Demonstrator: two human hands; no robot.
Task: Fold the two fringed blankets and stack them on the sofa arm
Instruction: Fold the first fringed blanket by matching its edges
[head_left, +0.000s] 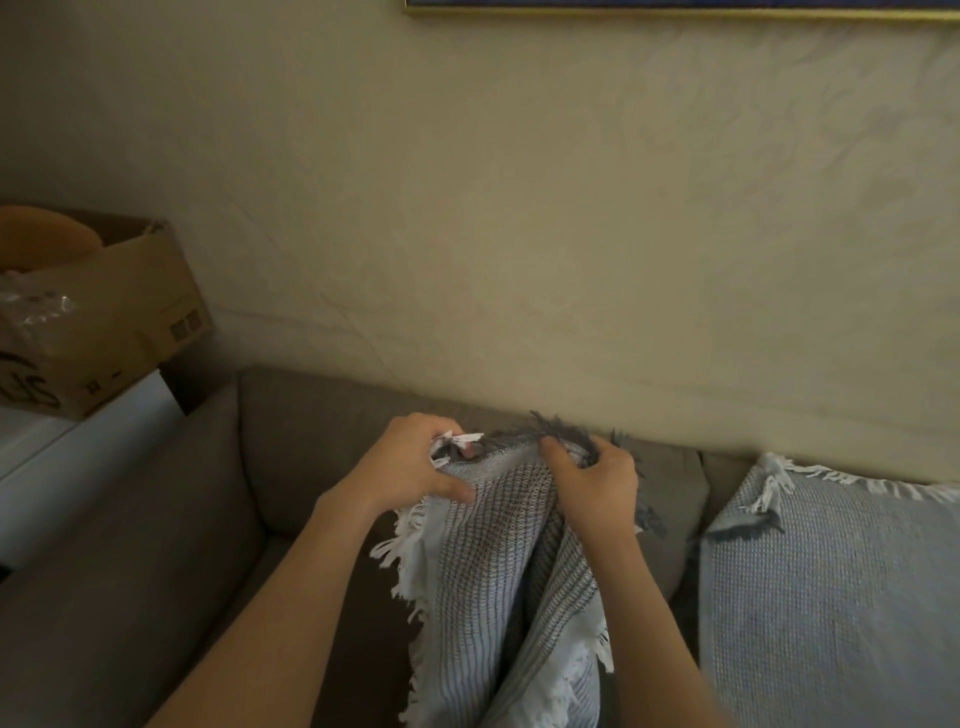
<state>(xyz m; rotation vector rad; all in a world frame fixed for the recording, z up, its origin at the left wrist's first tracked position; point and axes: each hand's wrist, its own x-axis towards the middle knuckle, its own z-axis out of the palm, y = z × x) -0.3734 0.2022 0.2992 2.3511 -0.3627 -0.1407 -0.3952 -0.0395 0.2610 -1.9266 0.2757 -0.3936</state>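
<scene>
The grey-brown sofa (291, 457) carries a pale blue fringed blanket (831, 597) (draped at its right end).

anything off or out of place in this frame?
Nothing damaged or spilled. Grey-and-white striped fringed blanket hangs bunched from left hand and right hand; pale blue-grey fringed blanket lies unfolded against the brown sofa, one corner flopped over.

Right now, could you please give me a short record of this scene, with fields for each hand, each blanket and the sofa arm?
left hand: grips a top corner of the striped blanket
right hand: grips the same top edge, at the dark fringe
striped blanket: held up, hanging down, not yet folded
second blanket: draped on the sofa to the right, unfolded
sofa arm: no blanket stacked on it yet
cardboard box: on a white surface beyond the sofa arm
</scene>
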